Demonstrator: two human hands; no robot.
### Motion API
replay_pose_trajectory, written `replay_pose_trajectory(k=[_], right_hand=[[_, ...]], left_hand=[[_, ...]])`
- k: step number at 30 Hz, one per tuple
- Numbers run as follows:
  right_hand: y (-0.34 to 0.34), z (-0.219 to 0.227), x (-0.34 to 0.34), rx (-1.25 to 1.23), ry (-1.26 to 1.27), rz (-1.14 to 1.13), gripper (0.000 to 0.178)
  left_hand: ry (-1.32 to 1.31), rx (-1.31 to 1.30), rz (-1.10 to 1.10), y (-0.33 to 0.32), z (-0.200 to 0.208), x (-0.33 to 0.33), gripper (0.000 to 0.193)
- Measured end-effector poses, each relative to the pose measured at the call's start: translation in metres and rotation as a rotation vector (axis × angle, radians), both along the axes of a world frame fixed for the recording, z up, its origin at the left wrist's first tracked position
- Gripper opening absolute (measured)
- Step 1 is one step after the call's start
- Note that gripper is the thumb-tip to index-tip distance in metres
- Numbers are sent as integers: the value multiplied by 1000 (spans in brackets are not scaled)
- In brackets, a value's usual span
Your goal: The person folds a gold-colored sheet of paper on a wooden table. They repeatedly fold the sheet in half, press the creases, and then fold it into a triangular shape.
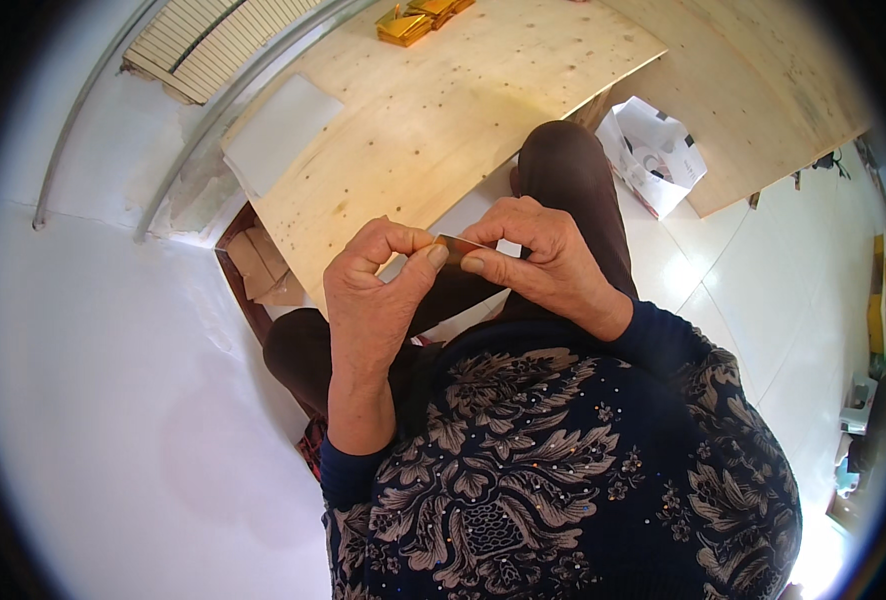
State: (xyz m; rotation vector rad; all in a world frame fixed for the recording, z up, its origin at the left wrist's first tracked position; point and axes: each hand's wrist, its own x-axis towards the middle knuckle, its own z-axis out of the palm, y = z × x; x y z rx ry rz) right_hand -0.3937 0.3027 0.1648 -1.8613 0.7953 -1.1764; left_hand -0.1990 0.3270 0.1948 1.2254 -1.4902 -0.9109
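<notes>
From where I stand, the left hand [383, 270] and the right hand [548, 258] each pinch, thumb against forefinger, a thin golden piece [454, 246] between them — for this, I think, the pressure should be light and equal, so that its edge keeps straight. Near the wooden table [413, 130], a white bag [631, 178] stands open, but its contents I cannot tell.

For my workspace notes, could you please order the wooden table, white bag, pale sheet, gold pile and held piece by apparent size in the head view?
1. Wooden table
2. White bag and pale sheet: too alike to rank
3. Gold pile
4. Held piece, partly covered
</notes>
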Motion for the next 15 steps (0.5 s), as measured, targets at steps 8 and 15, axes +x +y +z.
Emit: replay_pose_trajectory(k=[8, 15], right_hand=[[-5, 2, -2, -169, 111, -65, 9], [-11, 13, -3, -69, 63, -69, 9]], left_hand=[[-227, -114, 109, 3, 22, -8, 11], [149, -560, -912, 34, 80, 15, 28]])
